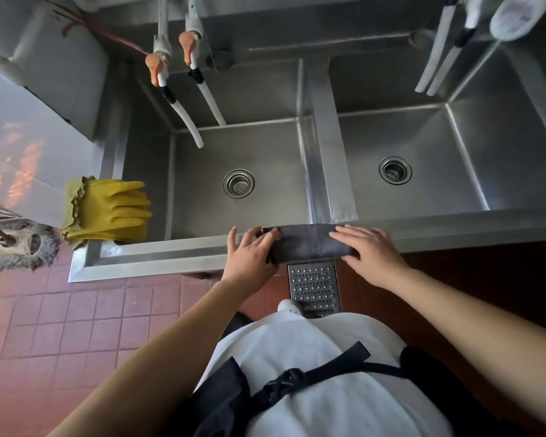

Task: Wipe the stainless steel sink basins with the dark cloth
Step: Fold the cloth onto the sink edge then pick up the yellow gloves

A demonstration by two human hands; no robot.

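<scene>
Reaching forward from your body, both of your bare forearms angle in toward the front rim of the sink (177, 247), palms down. Your left hand (249, 257) sits at the left end of the dark cloth (306, 242), fingers curled over its edge and the thumb spread out to the left, so it grips that end. Your right hand (369, 250) lies flat on the right end, fingers stretched out and pointing left along the fabric, pressing rather than pinching.

Your cloth is folded into a long band draped over the front rim, right where the divider (328, 146) between the left basin (265, 159) and the right basin (438, 152) meets it. Its long axis runs left to right, along the rim.

Yellow rubber gloves (114, 212) hang over the sink's left edge, well apart from your hands. A perforated metal panel (312, 285) shows just below the cloth.
</scene>
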